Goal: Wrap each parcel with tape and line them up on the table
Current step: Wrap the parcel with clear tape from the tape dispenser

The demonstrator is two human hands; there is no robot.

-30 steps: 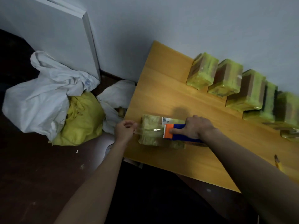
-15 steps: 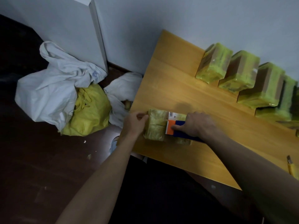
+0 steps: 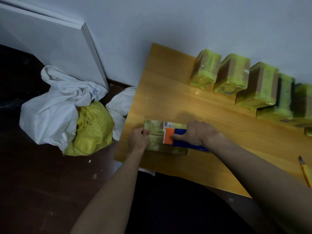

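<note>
A yellowish taped parcel [image 3: 156,132] with a barcode label lies flat near the left end of the wooden table [image 3: 168,92]. My left hand [image 3: 137,139] grips the parcel's left end, thumb on top. My right hand [image 3: 196,133] holds a blue and orange tape dispenser [image 3: 175,136] pressed onto the parcel's top. Several wrapped yellow-green parcels [image 3: 205,70] stand in a row along the wall at the table's back.
A yellow utility knife [image 3: 304,171] lies near the table's right front edge. On the dark floor to the left sit white sacks [image 3: 50,108] and a yellow bag [image 3: 94,127]. A white panel [image 3: 55,46] leans against the wall.
My left hand moved from pinching tape off the parcel's left end to gripping that end. The dispenser stayed on top of the parcel. The camera view shifted slightly.
</note>
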